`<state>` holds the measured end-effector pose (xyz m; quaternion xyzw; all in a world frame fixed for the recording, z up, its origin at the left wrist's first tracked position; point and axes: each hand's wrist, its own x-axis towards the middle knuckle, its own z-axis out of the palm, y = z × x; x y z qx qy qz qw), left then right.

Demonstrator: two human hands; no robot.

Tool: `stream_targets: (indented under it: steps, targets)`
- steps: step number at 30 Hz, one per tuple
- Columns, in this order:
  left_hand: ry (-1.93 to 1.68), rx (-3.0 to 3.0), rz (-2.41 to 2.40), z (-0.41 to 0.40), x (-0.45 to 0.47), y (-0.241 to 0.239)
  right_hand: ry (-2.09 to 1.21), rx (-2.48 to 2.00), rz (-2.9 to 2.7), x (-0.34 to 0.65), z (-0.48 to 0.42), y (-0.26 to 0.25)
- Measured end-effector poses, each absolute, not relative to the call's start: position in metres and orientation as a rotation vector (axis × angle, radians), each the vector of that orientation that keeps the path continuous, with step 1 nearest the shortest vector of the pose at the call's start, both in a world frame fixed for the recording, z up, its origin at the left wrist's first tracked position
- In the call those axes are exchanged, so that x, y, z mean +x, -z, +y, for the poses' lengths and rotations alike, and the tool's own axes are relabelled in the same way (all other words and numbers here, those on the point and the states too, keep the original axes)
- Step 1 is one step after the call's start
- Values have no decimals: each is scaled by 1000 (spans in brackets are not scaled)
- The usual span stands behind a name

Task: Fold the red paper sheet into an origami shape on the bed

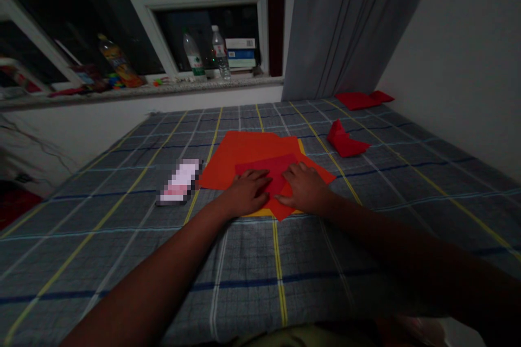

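A red sheet of paper (pixel 277 173) lies on top of larger orange sheets (pixel 252 146), with a yellow edge showing beneath them. My left hand (pixel 249 191) rests flat on the red paper's left side, fingers stretched out. On its right side lies my right hand (pixel 305 187), palm down with the fingers spread and the thumb toward the middle. Neither hand appears to grip anything. The red paper's near corner points toward me, below the hands. What lies under the palms is hidden.
A phone (pixel 179 181) lies left of the papers on the checked bedspread (pixel 134 260). A folded red paper shape (pixel 345 141) stands to the right, and more red paper (pixel 362 100) lies at the far right edge. Bottles (pixel 220 54) and books (pixel 241 54) line the windowsill.
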<state>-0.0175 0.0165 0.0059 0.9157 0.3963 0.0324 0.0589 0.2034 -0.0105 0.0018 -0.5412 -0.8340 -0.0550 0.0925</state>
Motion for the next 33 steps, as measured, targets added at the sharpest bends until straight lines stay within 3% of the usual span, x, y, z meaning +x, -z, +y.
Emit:
stream_targets:
  steps: [9, 21, 33]
  targets:
    - [-137, 2761, 1139, 17, -18, -7, 117, -1394, -2640, 210, -16, 6]
    - [-52, 2785, 1112, 17, -21, -8, 230, -1762, -2443, 237, 16, 5]
    - [-81, 2832, 857, 18, -26, -17, -25, -1207, -2653, 218, -4, 10]
